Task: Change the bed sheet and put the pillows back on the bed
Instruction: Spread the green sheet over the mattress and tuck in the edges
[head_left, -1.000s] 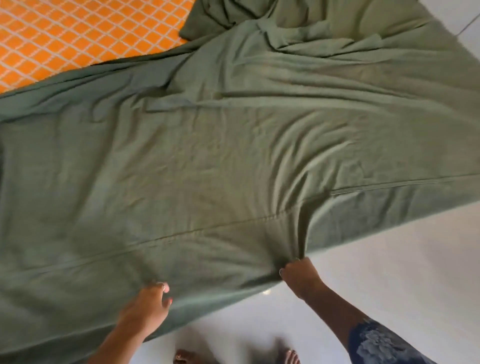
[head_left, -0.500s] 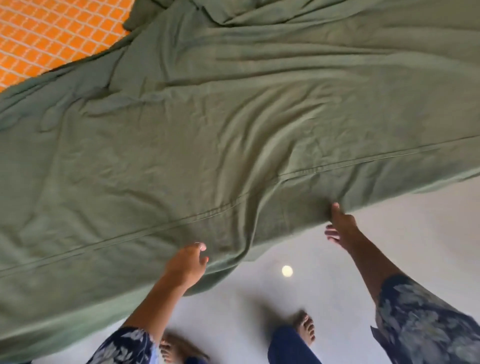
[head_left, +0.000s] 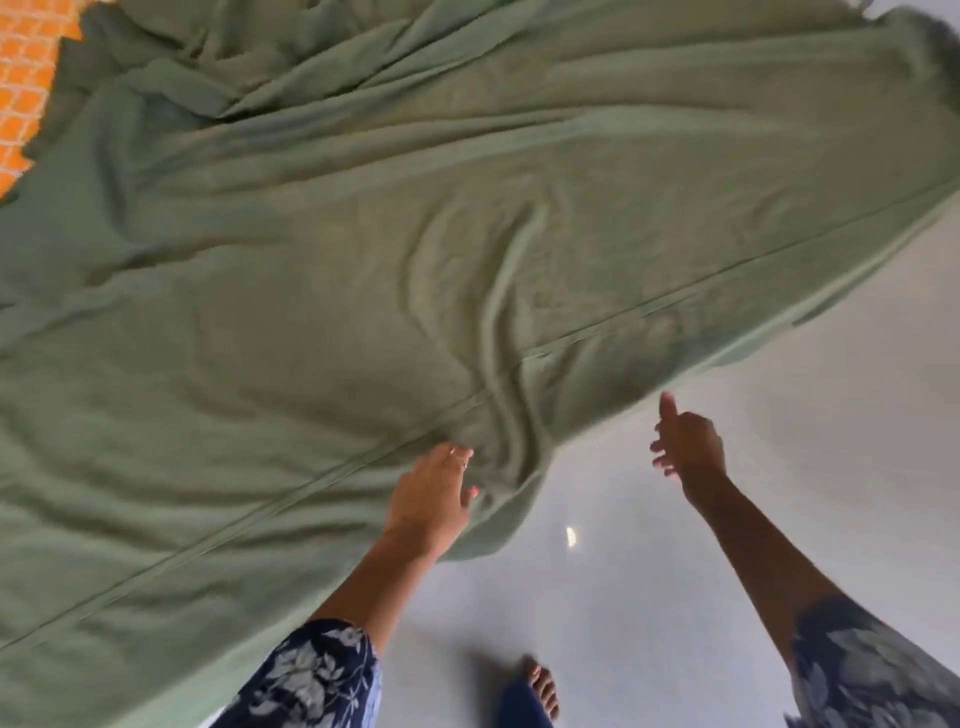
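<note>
Green bed sheet (head_left: 363, 270) lies spread and rumpled across the bed, covering nearly all of it; a strip of orange patterned mattress (head_left: 26, 88) shows bare at the far left corner. The sheet's near edge hangs over the side toward the pale floor (head_left: 779, 467). The left hand (head_left: 434, 501) rests on the sheet close to that edge, beside a bunch of folds, fingers curled into the cloth. The right hand (head_left: 688, 447) hangs over the floor just off the hem, fingers loosely spread, thumb up, holding nothing. 1 bare foot (head_left: 540, 686) stands on the floor below.
</note>
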